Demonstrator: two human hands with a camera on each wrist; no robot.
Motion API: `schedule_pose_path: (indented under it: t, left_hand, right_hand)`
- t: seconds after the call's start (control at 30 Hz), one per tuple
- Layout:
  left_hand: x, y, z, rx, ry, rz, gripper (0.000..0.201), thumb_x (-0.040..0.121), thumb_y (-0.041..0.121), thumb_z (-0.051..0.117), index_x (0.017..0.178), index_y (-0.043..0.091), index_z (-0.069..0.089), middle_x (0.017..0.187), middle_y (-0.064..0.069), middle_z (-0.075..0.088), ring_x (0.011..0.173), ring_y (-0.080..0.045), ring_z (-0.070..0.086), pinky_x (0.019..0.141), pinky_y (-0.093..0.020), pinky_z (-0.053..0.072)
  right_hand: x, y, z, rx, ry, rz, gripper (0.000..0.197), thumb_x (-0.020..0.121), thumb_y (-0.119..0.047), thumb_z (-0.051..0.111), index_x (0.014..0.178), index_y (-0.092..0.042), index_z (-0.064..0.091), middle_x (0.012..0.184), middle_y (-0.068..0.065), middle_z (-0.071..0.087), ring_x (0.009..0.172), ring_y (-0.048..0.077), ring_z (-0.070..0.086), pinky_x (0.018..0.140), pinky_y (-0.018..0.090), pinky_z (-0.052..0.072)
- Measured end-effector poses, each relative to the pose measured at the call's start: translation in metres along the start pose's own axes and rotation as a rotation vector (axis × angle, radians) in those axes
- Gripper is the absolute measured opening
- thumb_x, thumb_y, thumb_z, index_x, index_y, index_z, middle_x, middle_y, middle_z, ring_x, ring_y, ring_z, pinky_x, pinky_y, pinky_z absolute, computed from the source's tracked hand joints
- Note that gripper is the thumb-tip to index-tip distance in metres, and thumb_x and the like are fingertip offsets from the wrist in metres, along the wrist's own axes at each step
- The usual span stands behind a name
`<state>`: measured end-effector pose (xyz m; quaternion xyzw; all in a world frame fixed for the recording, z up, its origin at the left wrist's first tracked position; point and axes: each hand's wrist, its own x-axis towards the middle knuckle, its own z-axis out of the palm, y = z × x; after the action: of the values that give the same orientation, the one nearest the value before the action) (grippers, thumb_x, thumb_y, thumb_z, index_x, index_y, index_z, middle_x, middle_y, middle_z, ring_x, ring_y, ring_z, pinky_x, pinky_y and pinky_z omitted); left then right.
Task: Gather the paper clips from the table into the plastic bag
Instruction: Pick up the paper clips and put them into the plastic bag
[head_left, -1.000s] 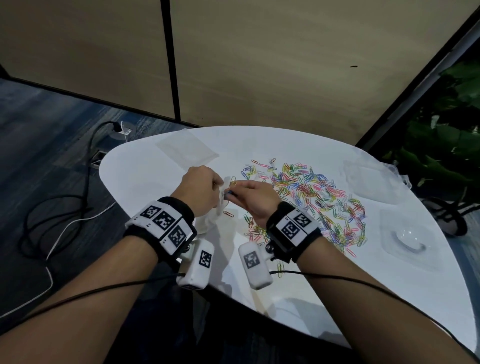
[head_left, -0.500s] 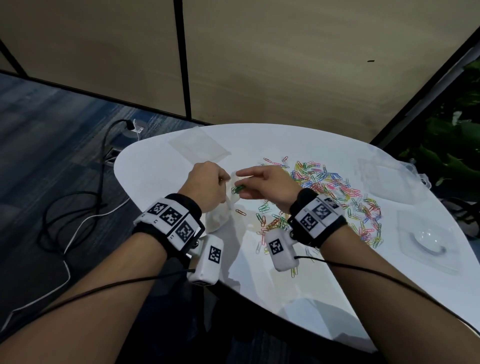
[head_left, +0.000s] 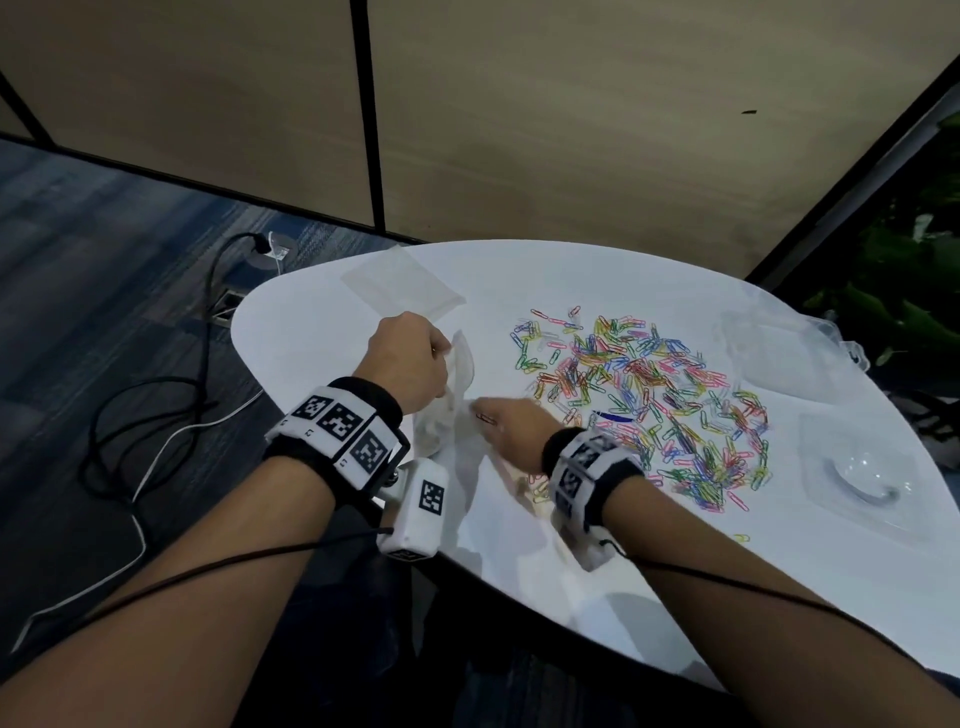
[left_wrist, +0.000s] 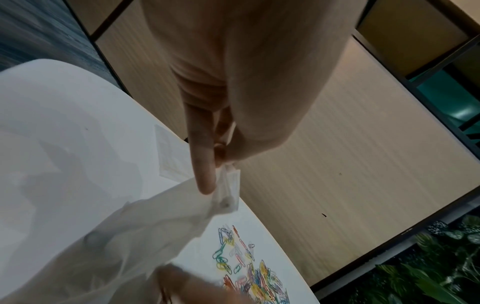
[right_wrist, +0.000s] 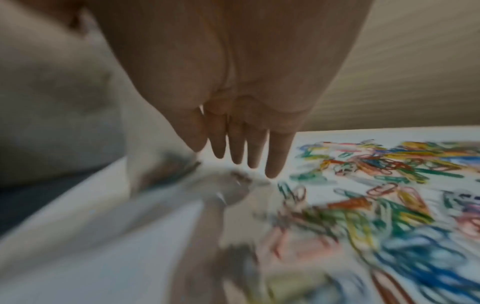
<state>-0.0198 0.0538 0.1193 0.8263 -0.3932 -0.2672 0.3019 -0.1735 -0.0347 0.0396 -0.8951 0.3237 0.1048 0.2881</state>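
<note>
A heap of coloured paper clips (head_left: 649, 395) is spread over the middle of the white table (head_left: 597, 275). My left hand (head_left: 439, 358) pinches the top edge of a clear plastic bag (head_left: 457, 400), which hangs crumpled to the tabletop. The left wrist view shows thumb and finger of that hand (left_wrist: 221, 164) nipping the bag (left_wrist: 155, 226) above the clips (left_wrist: 246, 267). My right hand (head_left: 480, 413) lies low by the bag, with a red clip at its fingertips. In the blurred right wrist view its fingers (right_wrist: 255, 152) are straight, pointing down beside the clips (right_wrist: 389, 185).
A flat spare bag (head_left: 400, 283) lies at the table's far left. More clear bags (head_left: 779, 353) and a clear plastic tray (head_left: 862, 478) sit at the right. The table's near edge runs under my forearms. Cables (head_left: 156, 405) lie on the floor at left.
My right hand has left the bag's mouth and dropped to the tabletop with fingers straightened; the green clip it pinched is no longer in its fingers. The left hand keeps hold of the bag.
</note>
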Motion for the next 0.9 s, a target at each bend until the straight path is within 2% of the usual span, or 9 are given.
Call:
schedule_pose_path:
  t: [0.07, 0.17, 0.3, 0.37, 0.47, 0.6, 0.67, 0.77, 0.9]
  left_hand:
    - [-0.001, 0.001, -0.001, 0.007, -0.005, -0.007, 0.027, 0.091, 0.001, 0.050, 0.105, 0.005, 0.072, 0.083, -0.011, 0.074, 0.070, -0.024, 0.076, 0.084, -0.039, 0.061]
    - [-0.002, 0.003, -0.002, 0.021, -0.009, -0.015, 0.028, 0.092, 0.002, 0.051, 0.111, 0.005, 0.071, 0.084, -0.010, 0.074, 0.073, -0.023, 0.076, 0.086, -0.038, 0.061]
    - [-0.005, 0.007, -0.001, 0.038, -0.032, -0.009, 0.028, 0.092, 0.002, 0.049, 0.111, 0.007, 0.070, 0.084, -0.010, 0.073, 0.072, -0.023, 0.076, 0.086, -0.037, 0.060]
    - [-0.007, 0.012, 0.001, 0.054, -0.043, -0.002, 0.028, 0.093, 0.001, 0.048, 0.108, 0.006, 0.071, 0.085, -0.011, 0.075, 0.072, -0.024, 0.077, 0.087, -0.037, 0.060]
    - [-0.011, 0.017, 0.002, 0.102, -0.061, 0.023, 0.031, 0.090, -0.002, 0.047, 0.102, 0.003, 0.075, 0.079, -0.013, 0.076, 0.077, -0.024, 0.076, 0.088, -0.036, 0.059]
    - [-0.011, 0.018, 0.003, 0.114, -0.081, 0.030, 0.033, 0.091, 0.000, 0.048, 0.110, 0.009, 0.073, 0.096, -0.013, 0.075, 0.091, -0.029, 0.073, 0.092, -0.037, 0.058]
    - [-0.011, 0.017, 0.004, 0.121, -0.089, 0.025, 0.033, 0.092, 0.000, 0.047, 0.111, 0.009, 0.073, 0.094, -0.011, 0.075, 0.085, -0.026, 0.072, 0.092, -0.036, 0.058]
    - [-0.010, 0.017, 0.006, 0.131, -0.096, 0.026, 0.032, 0.093, 0.000, 0.048, 0.111, 0.011, 0.072, 0.086, -0.009, 0.074, 0.074, -0.021, 0.072, 0.091, -0.034, 0.058]
    - [-0.009, 0.019, 0.011, 0.151, -0.128, 0.040, 0.033, 0.091, 0.000, 0.047, 0.106, 0.011, 0.074, 0.087, -0.010, 0.073, 0.082, -0.026, 0.075, 0.090, -0.036, 0.058]
  right_hand:
    - [-0.007, 0.004, 0.026, -0.240, -0.112, -0.143, 0.045, 0.100, -0.019, 0.040, 0.142, -0.003, 0.042, 0.151, 0.019, 0.037, 0.136, 0.034, 0.040, 0.111, 0.041, 0.036]
    - [-0.030, 0.030, 0.048, -0.538, -0.095, -0.333, 0.062, 0.099, -0.024, 0.044, 0.152, 0.001, 0.021, 0.161, 0.020, 0.013, 0.147, 0.034, 0.022, 0.119, 0.046, 0.026]
    - [-0.059, 0.067, 0.049, -0.725, 0.006, -0.405, 0.062, 0.097, -0.028, 0.047, 0.152, -0.012, 0.026, 0.160, 0.013, 0.025, 0.144, 0.040, 0.028, 0.111, 0.059, 0.032]
    - [-0.055, 0.080, 0.041, -0.757, 0.034, -0.257, 0.064, 0.093, -0.026, 0.054, 0.151, -0.017, 0.028, 0.159, 0.011, 0.028, 0.140, 0.045, 0.033, 0.107, 0.063, 0.036]
    - [-0.048, 0.084, 0.028, -0.602, 0.067, -0.109, 0.064, 0.094, -0.017, 0.056, 0.150, -0.019, 0.025, 0.158, 0.009, 0.024, 0.135, 0.040, 0.039, 0.101, 0.052, 0.046]
    - [-0.044, 0.080, 0.012, -0.434, 0.177, -0.122, 0.027, 0.097, -0.013, 0.051, 0.122, -0.011, 0.062, 0.116, 0.008, 0.060, 0.103, 0.027, 0.060, 0.079, 0.031, 0.049]
    - [-0.041, 0.081, 0.004, -0.291, 0.226, -0.024, 0.018, 0.096, -0.014, 0.056, 0.104, -0.010, 0.071, 0.100, 0.005, 0.065, 0.090, 0.024, 0.064, 0.077, 0.031, 0.053]
    - [-0.038, 0.090, -0.014, 0.058, 0.316, 0.229, 0.008, 0.086, -0.011, 0.071, 0.092, -0.013, 0.076, 0.084, -0.001, 0.070, 0.077, 0.013, 0.066, 0.076, 0.022, 0.054]
    - [-0.039, 0.104, -0.043, 0.741, 0.353, 0.484, 0.014, 0.079, -0.009, 0.079, 0.092, -0.009, 0.075, 0.088, 0.008, 0.076, 0.081, 0.024, 0.074, 0.084, 0.040, 0.060]
